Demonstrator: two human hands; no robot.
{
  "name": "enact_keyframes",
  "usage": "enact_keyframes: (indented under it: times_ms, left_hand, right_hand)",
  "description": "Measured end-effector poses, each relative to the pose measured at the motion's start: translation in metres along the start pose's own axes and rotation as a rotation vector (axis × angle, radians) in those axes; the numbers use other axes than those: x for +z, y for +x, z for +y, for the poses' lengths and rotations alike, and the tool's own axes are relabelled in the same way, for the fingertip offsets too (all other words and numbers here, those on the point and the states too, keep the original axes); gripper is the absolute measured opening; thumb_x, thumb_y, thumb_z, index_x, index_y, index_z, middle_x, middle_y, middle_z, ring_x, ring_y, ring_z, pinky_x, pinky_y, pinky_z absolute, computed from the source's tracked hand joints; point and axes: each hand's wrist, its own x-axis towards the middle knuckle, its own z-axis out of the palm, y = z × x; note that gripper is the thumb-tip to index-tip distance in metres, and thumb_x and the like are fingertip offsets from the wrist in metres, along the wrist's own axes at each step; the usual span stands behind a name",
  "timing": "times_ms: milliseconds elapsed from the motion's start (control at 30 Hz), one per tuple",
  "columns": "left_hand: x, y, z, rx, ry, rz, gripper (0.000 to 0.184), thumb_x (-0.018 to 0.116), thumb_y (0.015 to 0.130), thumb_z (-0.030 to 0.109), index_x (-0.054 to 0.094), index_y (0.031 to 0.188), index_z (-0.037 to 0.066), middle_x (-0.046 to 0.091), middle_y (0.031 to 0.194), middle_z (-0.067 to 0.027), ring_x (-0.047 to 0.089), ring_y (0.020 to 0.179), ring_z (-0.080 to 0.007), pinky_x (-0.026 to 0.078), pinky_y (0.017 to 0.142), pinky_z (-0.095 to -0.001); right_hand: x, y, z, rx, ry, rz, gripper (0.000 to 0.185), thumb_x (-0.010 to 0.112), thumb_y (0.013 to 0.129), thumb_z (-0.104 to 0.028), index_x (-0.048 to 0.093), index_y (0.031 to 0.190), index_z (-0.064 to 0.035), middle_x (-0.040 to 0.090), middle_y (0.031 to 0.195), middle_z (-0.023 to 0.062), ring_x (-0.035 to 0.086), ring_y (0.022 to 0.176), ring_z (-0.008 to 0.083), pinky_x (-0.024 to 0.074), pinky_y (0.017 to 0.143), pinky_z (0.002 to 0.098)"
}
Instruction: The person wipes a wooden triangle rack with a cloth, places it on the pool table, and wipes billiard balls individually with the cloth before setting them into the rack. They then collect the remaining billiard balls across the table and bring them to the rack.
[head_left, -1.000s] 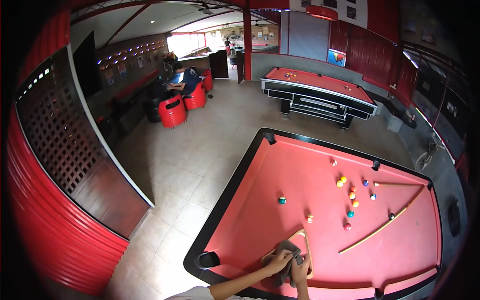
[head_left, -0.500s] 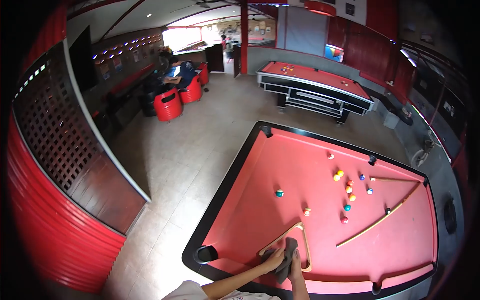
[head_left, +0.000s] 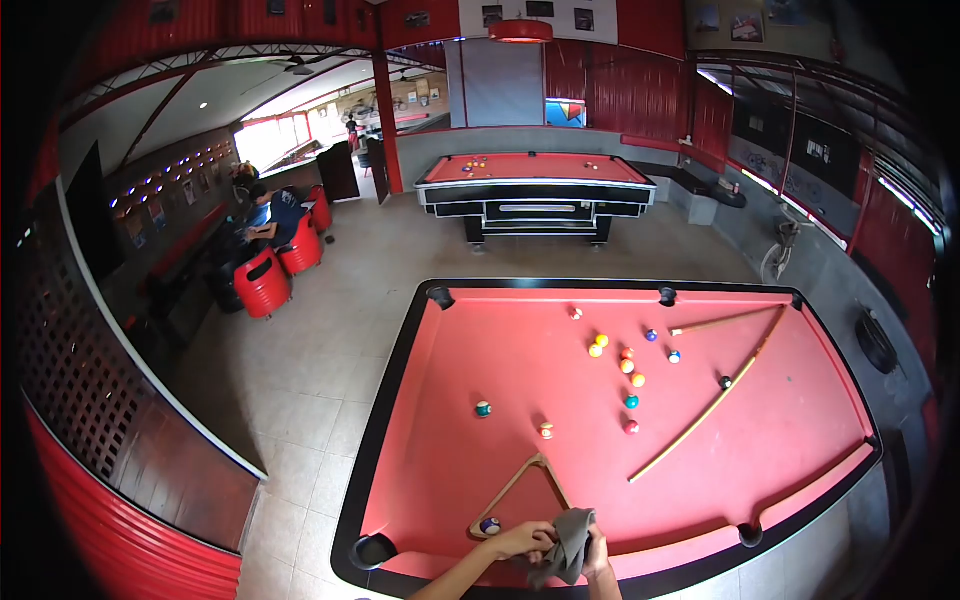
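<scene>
A dark grey cloth (head_left: pixel 568 548) is bunched between my two hands above the near cushion of the pool table (head_left: pixel 575 480). My left hand (head_left: pixel 530 538) is closed on its left side, fingers bent into the fabric. On the other side, my right hand (head_left: pixel 598 550) grips it. Whether the folds wrap anything is hidden. Just beyond my hands a wooden triangle rack (head_left: pixel 503 488) lies on the red felt, its near right part covered by the hands and cloth. A dark striped ball (head_left: pixel 490 527) sits inside its left corner.
Several balls are scattered over the felt, including a green-striped ball (head_left: pixel 484 409) and a black ball (head_left: pixel 726 382). Two cues, one a long cue (head_left: pixel 707 425), lie at the right. A second pool table (head_left: pixel 535 170) stands behind. A person (head_left: pixel 282 215) sits among red chairs (head_left: pixel 263 283).
The view has swung right and up. My hands and the cloth have drawn back from over the rack toward the near rail, and the ball in the rack's left corner now shows.
</scene>
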Motion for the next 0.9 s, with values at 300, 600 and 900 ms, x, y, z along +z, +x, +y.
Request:
enact_keyframes:
  times_ms: [300, 600, 900]
  left_hand:
    - [0.063, 0.024, -0.009, 0.450, 0.480, 0.505, 0.058, 0.073, 0.073, 0.007, 0.044, 0.122, 0.000, 0.043, 0.107, -0.0141, 0.053, 0.085, -0.0209, 0.047, 0.069, -0.0296]
    - [0.054, 0.012, -0.031, 0.572, 0.448, 0.704, 0.066, 0.071, 0.073, 0.008, 0.039, 0.129, -0.008, 0.042, 0.119, -0.0217, 0.048, 0.113, -0.0358, 0.041, 0.097, -0.0392]
    - [-0.005, -0.022, -0.092, 0.496, 0.461, 0.699, 0.062, 0.064, 0.077, -0.002, 0.038, 0.133, -0.006, 0.043, 0.124, -0.0181, 0.054, 0.103, -0.0248, 0.050, 0.079, -0.0315]
  right_hand:
    - [-0.020, 0.004, -0.028, 0.060, -0.283, -0.040, 0.042, 0.041, 0.098, -0.036, 0.058, 0.119, -0.0041, 0.066, 0.107, 0.0112, 0.064, 0.096, 0.0200, 0.0516, 0.085, 0.0326]
    - [-0.020, 0.039, 0.005, -0.325, -0.874, -0.225, 0.045, 0.044, 0.099, -0.038, 0.056, 0.125, -0.0025, 0.065, 0.107, 0.0060, 0.062, 0.094, 0.0161, 0.0496, 0.086, 0.0314]
    - [0.033, 0.019, 0.041, 0.317, -0.542, -0.111, 0.047, 0.048, 0.096, -0.043, 0.057, 0.122, -0.0048, 0.065, 0.112, 0.0080, 0.064, 0.096, 0.0186, 0.0535, 0.082, 0.0322]
